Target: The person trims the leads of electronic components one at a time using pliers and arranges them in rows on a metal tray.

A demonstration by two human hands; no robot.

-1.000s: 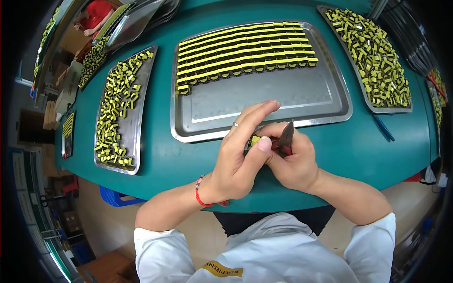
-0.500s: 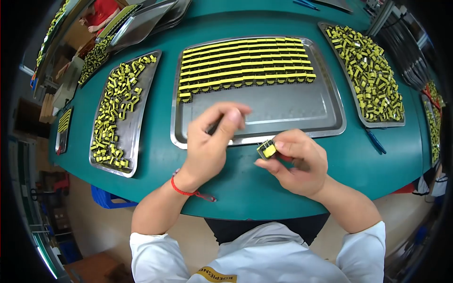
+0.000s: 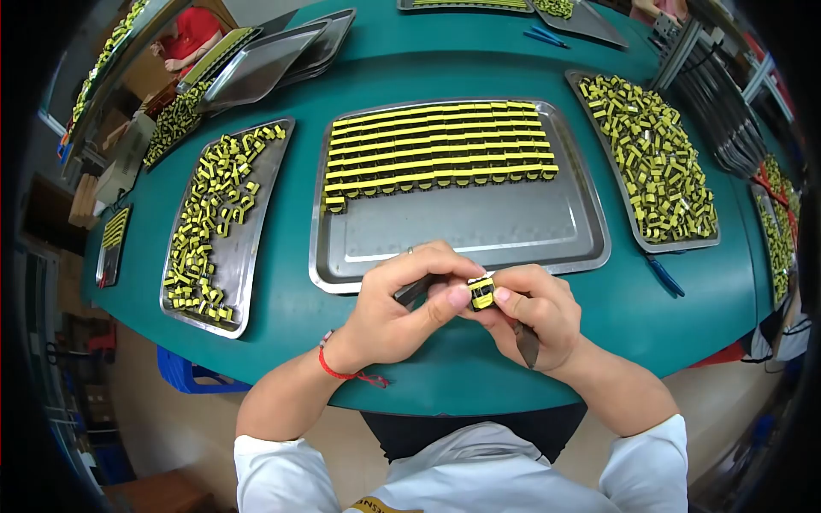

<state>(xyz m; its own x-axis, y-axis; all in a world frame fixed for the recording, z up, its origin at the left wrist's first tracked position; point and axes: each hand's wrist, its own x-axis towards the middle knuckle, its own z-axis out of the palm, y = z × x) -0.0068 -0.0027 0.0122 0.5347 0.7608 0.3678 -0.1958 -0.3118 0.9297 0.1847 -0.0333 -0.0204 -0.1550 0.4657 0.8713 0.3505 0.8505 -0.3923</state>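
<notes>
Between the fingertips of both hands, just in front of the middle tray, is a small yellow-taped black transformer [image 3: 481, 293]. My left hand [image 3: 398, 312] pinches its left side with thumb and index finger. My right hand [image 3: 547, 316] grips its right side. A dark, pointed, flat thing [image 3: 528, 345] shows beneath the right fingers; I cannot make out what it is. Behind the hands lies a metal tray [image 3: 462, 231] with transformers [image 3: 440, 150] lined up in several tight rows, plus one [image 3: 336, 204] on its own at the left of the front row.
A tray [image 3: 265, 192] of loose transformers lies at the left, another tray [image 3: 643, 231] at the right. Blue-handled pliers [image 3: 664, 275] sit by the right tray, with more blue tools [image 3: 546, 36] farther back. Stacked trays [image 3: 282, 64] and a person in a red shirt [image 3: 192, 36] are at back left.
My left hand has come right and down to meet the transformer in my right hand; its fingers now touch it. The view has tilted up slightly, showing more of the far table.
</notes>
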